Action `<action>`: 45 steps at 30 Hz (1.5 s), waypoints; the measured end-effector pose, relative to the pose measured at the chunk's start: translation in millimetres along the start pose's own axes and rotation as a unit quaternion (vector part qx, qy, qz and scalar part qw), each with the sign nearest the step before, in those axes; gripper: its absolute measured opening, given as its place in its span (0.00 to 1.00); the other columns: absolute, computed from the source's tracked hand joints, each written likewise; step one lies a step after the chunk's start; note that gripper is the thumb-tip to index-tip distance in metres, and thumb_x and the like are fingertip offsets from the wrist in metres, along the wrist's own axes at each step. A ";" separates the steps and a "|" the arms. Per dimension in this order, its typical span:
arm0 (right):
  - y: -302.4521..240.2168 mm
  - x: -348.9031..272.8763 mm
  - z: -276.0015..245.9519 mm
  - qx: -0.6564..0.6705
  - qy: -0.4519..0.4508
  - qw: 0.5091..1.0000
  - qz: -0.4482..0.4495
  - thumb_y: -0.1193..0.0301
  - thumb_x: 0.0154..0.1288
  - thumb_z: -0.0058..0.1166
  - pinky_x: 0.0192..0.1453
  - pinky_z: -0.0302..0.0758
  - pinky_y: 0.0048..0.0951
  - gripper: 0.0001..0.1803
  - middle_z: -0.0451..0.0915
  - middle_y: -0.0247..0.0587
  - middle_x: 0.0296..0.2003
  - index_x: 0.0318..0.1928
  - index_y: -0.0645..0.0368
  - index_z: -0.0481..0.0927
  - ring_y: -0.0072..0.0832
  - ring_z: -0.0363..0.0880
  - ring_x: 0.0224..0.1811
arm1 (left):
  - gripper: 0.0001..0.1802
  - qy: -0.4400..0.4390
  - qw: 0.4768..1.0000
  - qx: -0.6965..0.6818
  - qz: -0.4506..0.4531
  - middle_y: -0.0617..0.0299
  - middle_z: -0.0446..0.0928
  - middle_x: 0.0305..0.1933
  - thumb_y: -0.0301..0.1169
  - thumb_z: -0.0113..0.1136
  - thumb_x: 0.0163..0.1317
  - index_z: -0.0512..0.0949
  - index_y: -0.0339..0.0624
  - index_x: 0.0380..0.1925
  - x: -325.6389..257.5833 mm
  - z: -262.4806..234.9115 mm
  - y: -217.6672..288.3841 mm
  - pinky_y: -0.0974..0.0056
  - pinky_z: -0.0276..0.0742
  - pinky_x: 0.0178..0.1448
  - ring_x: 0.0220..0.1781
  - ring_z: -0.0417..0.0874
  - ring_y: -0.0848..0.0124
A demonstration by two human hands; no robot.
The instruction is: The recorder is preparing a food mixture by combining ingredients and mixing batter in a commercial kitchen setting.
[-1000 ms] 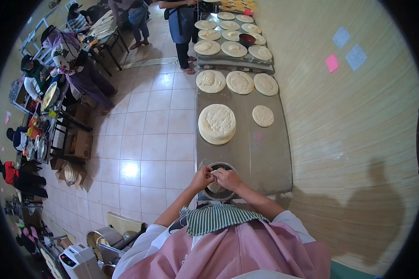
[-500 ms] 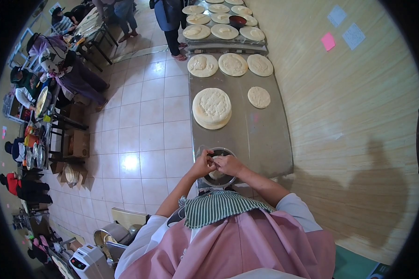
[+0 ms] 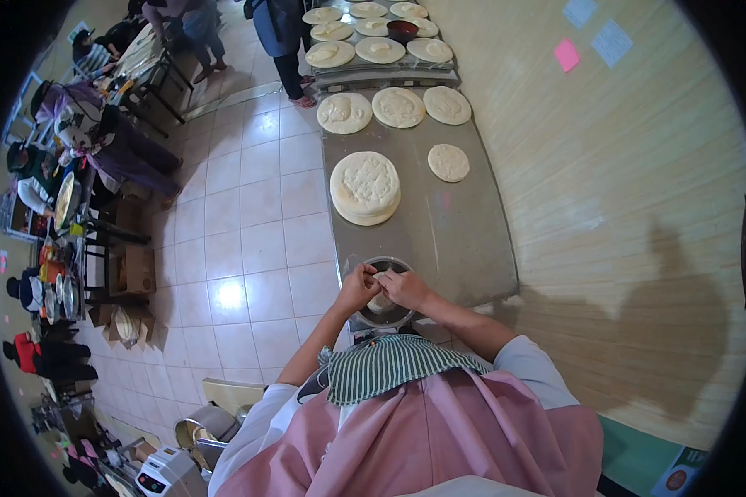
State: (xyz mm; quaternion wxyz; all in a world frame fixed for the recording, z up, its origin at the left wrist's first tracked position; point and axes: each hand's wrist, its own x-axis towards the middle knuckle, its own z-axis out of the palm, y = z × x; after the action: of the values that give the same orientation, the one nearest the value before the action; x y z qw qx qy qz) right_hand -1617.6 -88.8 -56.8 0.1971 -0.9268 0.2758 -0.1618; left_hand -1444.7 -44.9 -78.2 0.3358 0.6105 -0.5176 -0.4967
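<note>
My left hand (image 3: 359,289) and my right hand (image 3: 406,290) meet over a round metal bowl (image 3: 389,260) at the near end of the steel table (image 3: 464,228). Both have their fingers closed and pinched together on pale dough, partly hidden by the fingers. Below them, a whitish lump (image 3: 380,304) shows inside the bowl. Beyond the bowl lies a thick stack of round dough (image 3: 365,184). To its right is a smaller flat dough disc (image 3: 448,163). Farther back, three dough rounds (image 3: 398,108) with raised tops lie in a row.
A second table farther off carries several dough rounds (image 3: 380,50) and a dark red bowl (image 3: 402,31). A wooden wall (image 3: 588,166) runs along the right. A person (image 3: 278,41) stands beside the far table; others work at left. A metal pot (image 3: 215,421) stands low at left.
The view has shifted a little, moving the table and dough slightly left and up in the picture. My hands stay together over the bowl, their fingers slightly rearranged.
</note>
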 end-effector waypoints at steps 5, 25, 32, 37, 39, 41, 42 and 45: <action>0.7 -3.3 4.0 0.054 0.034 0.997 -0.040 0.71 0.49 0.56 0.32 0.78 0.35 0.09 0.78 0.42 0.32 0.33 0.58 0.77 0.38 0.79 0.27 | 0.22 -0.047 0.997 -0.066 -0.019 0.59 0.77 0.33 0.23 0.60 0.54 0.65 0.35 0.48 -10.1 -2.6 -1.4 0.70 0.74 0.43 0.37 0.78 0.75; -39.3 -23.1 -94.4 0.456 0.118 0.864 0.175 0.72 0.59 0.56 0.34 0.75 0.24 0.08 0.82 0.39 0.27 0.36 0.65 0.80 0.20 0.81 0.28 | 0.31 0.049 0.970 0.186 0.148 0.49 0.70 0.58 0.21 0.59 0.51 0.63 0.35 0.58 -42.4 -13.7 79.0 0.60 0.65 0.64 0.61 0.71 0.59; -70.6 -8.8 -170.4 0.530 0.150 0.825 0.127 0.74 0.63 0.52 0.36 0.78 0.20 0.09 0.80 0.37 0.30 0.39 0.68 0.78 0.21 0.82 0.31 | 0.27 0.054 0.979 0.003 0.198 0.49 0.68 0.60 0.30 0.58 0.58 0.65 0.35 0.58 -61.6 -14.2 143.7 0.55 0.52 0.71 0.65 0.66 0.58; -85.6 -30.0 -204.7 0.557 0.207 0.796 0.112 0.77 0.63 0.51 0.38 0.78 0.19 0.07 0.77 0.36 0.33 0.40 0.68 0.77 0.21 0.81 0.32 | 0.33 -0.032 0.967 0.023 0.251 0.49 0.68 0.60 0.36 0.65 0.51 0.67 0.37 0.57 -50.3 17.9 175.8 0.48 0.42 0.74 0.65 0.66 0.55; -94.0 -49.4 -219.5 0.557 0.245 0.786 0.111 0.78 0.63 0.51 0.37 0.77 0.19 0.07 0.77 0.36 0.34 0.40 0.68 0.77 0.21 0.81 0.32 | 0.31 -0.076 0.961 0.049 0.260 0.48 0.70 0.58 0.34 0.66 0.48 0.70 0.37 0.53 -42.4 29.7 185.9 0.47 0.45 0.73 0.63 0.68 0.51; -103.8 -75.2 -233.4 0.536 0.301 0.778 0.131 0.78 0.63 0.51 0.37 0.77 0.18 0.07 0.77 0.36 0.34 0.40 0.69 0.77 0.20 0.81 0.32 | 0.26 -0.126 0.928 0.134 0.325 0.48 0.73 0.53 0.31 0.65 0.48 0.73 0.37 0.49 -34.1 45.1 207.4 0.47 0.49 0.72 0.58 0.71 0.49; -108.5 -93.6 -237.1 0.523 0.333 0.772 0.142 0.78 0.64 0.51 0.36 0.77 0.18 0.07 0.77 0.37 0.33 0.40 0.69 0.77 0.20 0.80 0.32 | 0.19 -0.154 0.909 0.141 0.361 0.48 0.76 0.48 0.31 0.62 0.50 0.75 0.37 0.44 -35.1 57.4 225.7 0.47 0.53 0.71 0.54 0.74 0.48; -129.2 -141.0 -251.7 0.484 0.408 0.757 0.166 0.78 0.64 0.52 0.36 0.77 0.18 0.07 0.77 0.37 0.34 0.40 0.69 0.77 0.20 0.80 0.31 | 0.16 -0.286 0.827 0.190 0.445 0.47 0.78 0.38 0.40 0.54 0.61 0.76 0.36 0.36 -42.0 86.9 259.0 0.52 0.71 0.53 0.45 0.77 0.47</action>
State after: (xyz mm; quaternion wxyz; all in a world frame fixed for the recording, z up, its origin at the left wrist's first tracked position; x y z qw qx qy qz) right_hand -1774.8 22.4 194.0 0.5117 -0.4942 0.3646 -0.6008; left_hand -1603.6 -57.1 147.5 0.2347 0.1962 -0.8902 -0.3376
